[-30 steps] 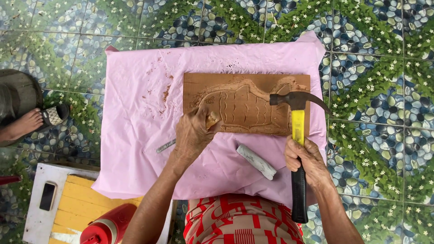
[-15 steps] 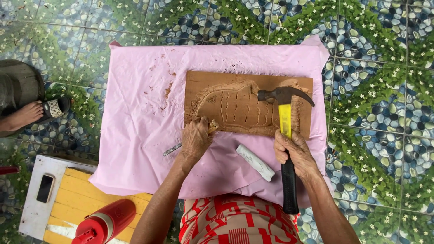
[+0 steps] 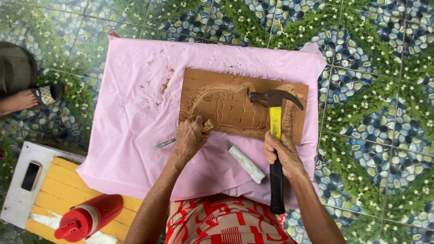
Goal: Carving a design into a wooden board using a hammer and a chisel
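A tiled floor [image 3: 370, 90] patterned with pebbles and green leaves fills the view. On it a pink sheet [image 3: 135, 90] covers a tabletop, dusted with brown shavings near its middle. A brown wooden panel [image 3: 199, 81] lies on the sheet, its long axis running left to right, with a relief carved into its face. At lower left stands a yellow and white stool [image 3: 54, 190] with a dark phone [image 3: 30, 176] on its white edge and a red flask [image 3: 88, 217] lying beside it. A sandalled foot [image 3: 31, 97] of another person shows at the left edge.

The hammer [image 3: 275, 149] runs nearly straight up and down the picture, head over the panel pointing left, claw curving right, black grip toward the person. The right hand [image 3: 282, 156] is closed round the handle just below its yellow section. The left hand [image 3: 190, 138] is wrapped tight round a chisel [image 3: 165, 143]; its metal end sticks out left over the sheet, the other end sits at the panel's lower edge, so it lies nearly level, tilted slightly. A white stick [image 3: 246, 164] rests on the sheet between the hands, slanting down to the right.
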